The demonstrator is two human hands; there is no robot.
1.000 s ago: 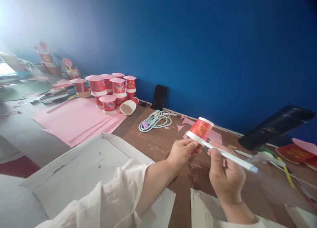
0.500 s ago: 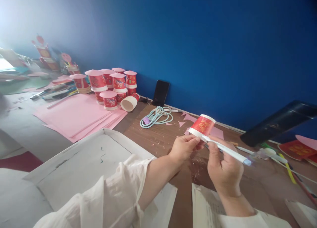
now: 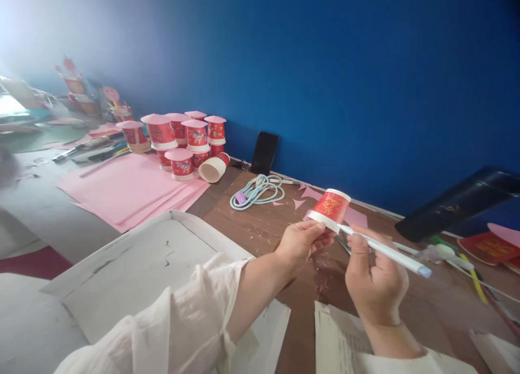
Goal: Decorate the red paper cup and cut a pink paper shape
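Note:
My left hand [image 3: 304, 238] pinches the white lower band of a red paper cup [image 3: 331, 205], which is held upside down and slightly tilted above the table. Gold marks decorate the cup's red side. In my right hand [image 3: 376, 276] is a white pen [image 3: 390, 252] with a pale blue end, gripped as for writing. Its tip meets or nearly meets the cup's white band at the right side; contact is too fine to tell. Pink paper scraps [image 3: 355, 218] lie on the table behind the cup.
Red cups with pink paper tops [image 3: 182, 130] stand at the back left, beside pink sheets [image 3: 134, 187] and a cup on its side [image 3: 214, 168]. A coiled cable [image 3: 258, 192], a phone [image 3: 265, 152] and a black bottle [image 3: 459, 203] lie along the wall. A white box lid [image 3: 162, 260] is left.
My right hand and the pen have shifted right and slightly down, and the pen tip now sits farther right along the cup's band. The cup has moved slightly left.

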